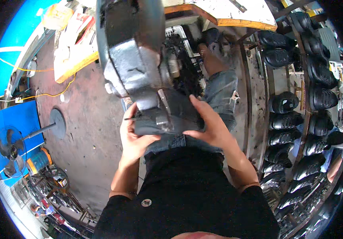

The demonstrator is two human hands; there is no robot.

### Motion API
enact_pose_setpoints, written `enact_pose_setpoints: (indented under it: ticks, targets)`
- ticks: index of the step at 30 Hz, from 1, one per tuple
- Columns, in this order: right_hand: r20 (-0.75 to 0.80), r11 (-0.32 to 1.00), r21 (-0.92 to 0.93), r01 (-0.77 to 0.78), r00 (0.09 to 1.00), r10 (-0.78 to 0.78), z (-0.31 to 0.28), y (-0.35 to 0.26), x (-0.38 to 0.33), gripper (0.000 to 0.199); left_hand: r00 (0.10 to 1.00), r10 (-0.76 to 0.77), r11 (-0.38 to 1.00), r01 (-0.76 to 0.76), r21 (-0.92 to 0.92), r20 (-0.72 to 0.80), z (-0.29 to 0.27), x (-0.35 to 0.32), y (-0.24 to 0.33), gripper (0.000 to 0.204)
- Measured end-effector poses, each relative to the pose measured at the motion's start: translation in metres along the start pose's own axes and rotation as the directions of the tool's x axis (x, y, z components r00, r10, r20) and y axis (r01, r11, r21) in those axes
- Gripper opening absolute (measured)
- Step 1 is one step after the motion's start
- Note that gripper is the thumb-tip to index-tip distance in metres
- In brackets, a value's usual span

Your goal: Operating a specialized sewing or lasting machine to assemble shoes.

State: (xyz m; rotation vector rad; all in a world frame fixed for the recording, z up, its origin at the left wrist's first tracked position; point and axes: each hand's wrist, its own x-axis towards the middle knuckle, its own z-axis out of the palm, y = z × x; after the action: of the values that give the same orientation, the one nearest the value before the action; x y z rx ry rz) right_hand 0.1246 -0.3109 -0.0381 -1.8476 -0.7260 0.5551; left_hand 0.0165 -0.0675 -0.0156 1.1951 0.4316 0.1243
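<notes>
Here, at the far left of the frame, a fan stands against a blue wall, with a round stand base on the floor just right of it. A yellow cable runs across the upper left. Near the centre, the left hand is curled around the left end of a dark shoe, thumb on top, fingers under it. The shoe sits at the middle of the frame, pressed up against the foot of a big grey machine that fills the upper centre. The right hand grips the shoe's right side, fingers spread over its upper. Below them are blue jeans and a black shirt. A white crate lies behind the machine, under a desk at the top. Along the right edge, a rack carries rows of black shoes.
</notes>
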Motion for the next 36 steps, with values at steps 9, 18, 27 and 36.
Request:
enact_pose_setpoints:
  ticks: [9,18,27,36]
  targets:
    - [-0.016,0.996,0.086,-0.016,1.0,0.017,0.015,0.021,-0.013,0.104,0.968,0.135,0.952,-0.185,0.244,0.211,0.022,0.011,0.019,0.098]
    - [-0.097,0.999,-0.052,-0.016,0.995,0.011,-0.021,0.014,-0.008,0.107,0.945,0.115,0.976,-0.164,0.141,0.306,0.042,0.027,0.024,0.091]
    - [-0.043,0.996,-0.09,0.008,0.999,-0.012,-0.067,-0.01,-0.007,0.096,0.962,0.115,0.932,-0.191,0.308,0.247,0.032,0.021,0.007,0.109]
    - [0.076,0.924,-0.383,0.012,0.997,0.019,-0.111,-0.048,0.001,0.094,0.986,0.091,0.979,-0.115,0.166,0.142,0.043,0.018,0.006,0.064]
